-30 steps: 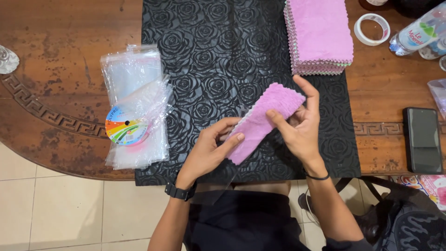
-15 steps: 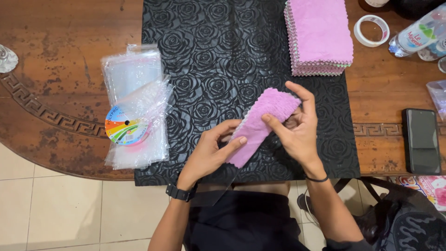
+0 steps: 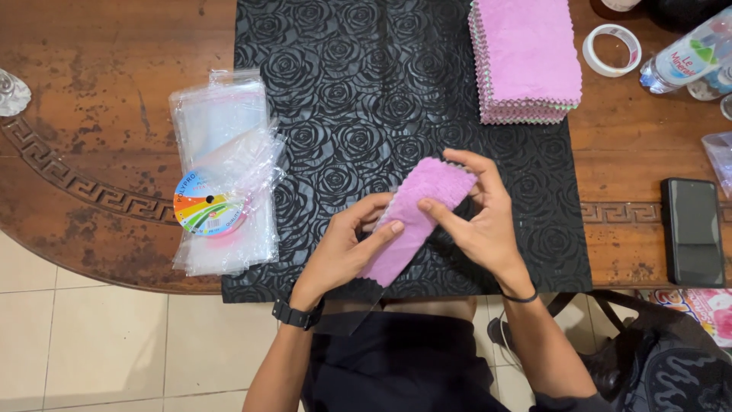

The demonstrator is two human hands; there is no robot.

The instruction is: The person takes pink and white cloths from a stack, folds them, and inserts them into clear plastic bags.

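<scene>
Both hands hold a folded pink cloth (image 3: 415, 217) just above a black rose-embossed mat (image 3: 358, 91). My left hand (image 3: 347, 248) pinches the lower end of the cloth, thumb on top. The upper end is wrapped by my right hand (image 3: 476, 221), with the thumb pressed across the fold. The cloth is folded into a narrow strip that slants from lower left to upper right. A stack of flat pink cloths (image 3: 526, 57) lies at the mat's far right corner, apart from both hands.
A pile of clear plastic bags (image 3: 221, 145) with a round colourful sticker (image 3: 207, 211) lies left of the mat on the wooden table (image 3: 91, 114). A tape roll (image 3: 611, 50), a plastic bottle (image 3: 682, 57) and a black phone (image 3: 692, 231) sit at the right. A dark bag (image 3: 671, 366) is on the floor.
The cloth has been folded narrower and has come down toward me. My right hand has closed further around its upper end, while the left hand stays at the lower end.
</scene>
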